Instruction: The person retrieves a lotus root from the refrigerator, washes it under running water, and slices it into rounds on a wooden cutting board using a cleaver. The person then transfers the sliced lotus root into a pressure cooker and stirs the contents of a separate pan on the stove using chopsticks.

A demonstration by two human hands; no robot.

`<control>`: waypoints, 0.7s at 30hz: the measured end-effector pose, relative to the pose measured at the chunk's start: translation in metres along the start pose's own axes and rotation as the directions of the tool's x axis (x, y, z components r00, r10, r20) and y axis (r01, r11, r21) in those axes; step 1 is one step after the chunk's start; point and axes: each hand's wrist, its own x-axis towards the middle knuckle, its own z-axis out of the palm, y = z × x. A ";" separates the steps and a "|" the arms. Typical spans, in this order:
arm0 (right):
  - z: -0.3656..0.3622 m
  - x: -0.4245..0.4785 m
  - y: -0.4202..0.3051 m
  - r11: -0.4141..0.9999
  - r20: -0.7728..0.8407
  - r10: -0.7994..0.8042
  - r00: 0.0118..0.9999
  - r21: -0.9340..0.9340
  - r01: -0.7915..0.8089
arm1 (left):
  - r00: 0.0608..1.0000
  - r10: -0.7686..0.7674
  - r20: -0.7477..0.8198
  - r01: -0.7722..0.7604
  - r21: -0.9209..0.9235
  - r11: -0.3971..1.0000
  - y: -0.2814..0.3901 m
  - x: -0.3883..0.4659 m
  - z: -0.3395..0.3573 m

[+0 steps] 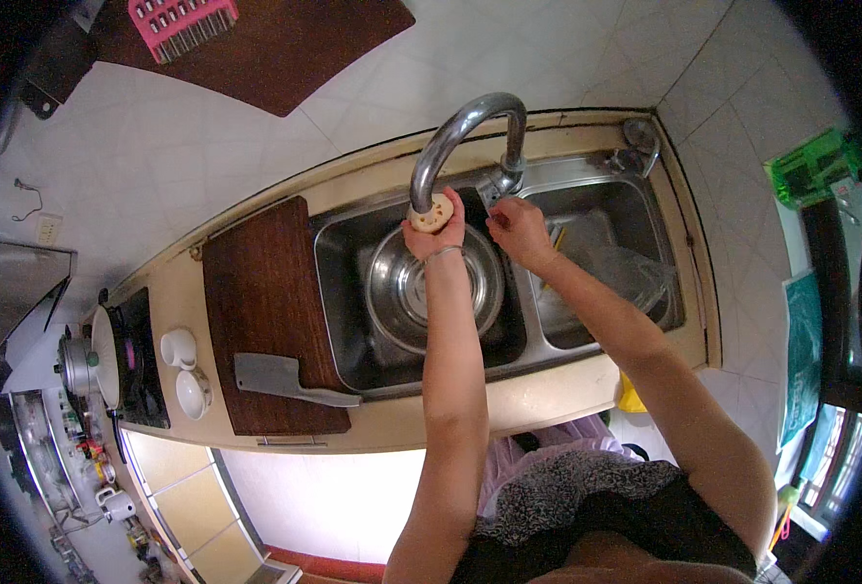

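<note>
My left hand [438,233] holds a pale cut piece of lotus root [432,213] right under the spout of a curved chrome faucet [467,120]. The piece shows several holes in its face. At the faucet's base, my right hand [516,225] is raised near the lever [491,196], its fingers bent; whether they touch it cannot be told. Below my left hand a round stainless steel basin [394,292] sits in the left bowl of the double sink [343,350]. I cannot make out running water.
A dark wooden cutting board [256,292] lies left of the sink, a cleaver [270,374] on its near edge. Further left are a white mug [178,348], a white bowl [194,394] and a stove [139,358]. The right sink bowl [577,321] holds a clear plastic bag [639,274].
</note>
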 end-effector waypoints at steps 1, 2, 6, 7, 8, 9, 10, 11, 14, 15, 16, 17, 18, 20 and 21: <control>0.000 0.000 0.000 1.000 0.012 0.009 1.000 -0.004 -0.009 | 1.000 0.013 -0.018 -0.013 0.001 1.000 0.000 0.002 -0.001; -0.001 0.000 0.001 1.000 0.024 0.019 1.000 -0.008 -0.018 | 1.000 0.013 -0.009 -0.013 0.003 1.000 0.001 0.003 -0.001; -0.006 0.001 -0.017 0.990 -0.028 0.113 0.993 -0.077 -0.115 | 0.999 0.033 0.010 -0.033 0.059 0.998 0.004 0.005 -0.007; -0.010 0.004 -0.031 1.000 -0.062 -0.008 0.998 -0.021 0.006 | 0.999 0.043 0.014 -0.044 0.087 0.995 0.005 0.005 -0.008; -0.013 0.008 -0.048 0.991 -0.101 -0.126 0.987 0.033 0.130 | 0.998 0.057 0.035 -0.063 0.183 0.981 0.008 0.006 -0.010; -0.012 0.010 -0.059 0.965 -0.147 -0.237 0.960 0.077 0.250 | 0.996 0.065 0.053 -0.078 0.278 0.958 0.011 0.005 -0.013; -0.003 0.013 -0.061 0.944 -0.134 -0.321 0.938 0.030 0.327 | 0.996 0.066 0.068 -0.087 0.373 0.924 0.011 0.006 -0.018; 0.009 0.017 -0.060 0.915 -0.116 -0.402 0.908 -0.015 0.403 | 0.990 0.053 0.132 -0.102 0.399 0.911 0.011 0.005 -0.024; 0.022 0.031 -0.059 0.941 0.208 -0.337 0.918 0.030 0.338 | 0.934 -0.188 0.304 0.098 0.289 0.952 0.032 0.009 -0.039; 0.025 0.035 -0.056 0.968 0.356 -0.248 0.901 0.046 0.248 | 0.943 -0.136 0.302 0.020 0.359 0.933 0.029 0.008 -0.041; 0.029 0.040 -0.053 0.995 0.476 -0.040 0.878 -0.061 0.078 | 0.950 -0.084 0.302 -0.056 0.428 0.902 0.020 0.002 -0.043; 0.035 0.046 -0.046 1.000 0.500 -0.023 0.866 0.012 0.020 | 0.952 -0.033 0.305 -0.128 0.493 0.860 0.013 -0.003 -0.043; 0.037 0.055 -0.052 0.996 0.529 -0.018 0.849 0.085 -0.032 | 0.966 -0.019 0.259 -0.144 0.592 0.793 0.013 -0.016 -0.040; 0.030 0.060 -0.060 0.945 0.659 -0.028 0.752 0.262 -0.194 | 0.929 0.040 0.368 -0.268 0.594 0.758 0.014 -0.012 -0.049; 0.030 0.055 -0.059 0.984 0.535 -0.178 0.826 0.114 0.138 | 0.904 0.056 0.424 -0.323 0.590 0.740 0.009 -0.009 -0.052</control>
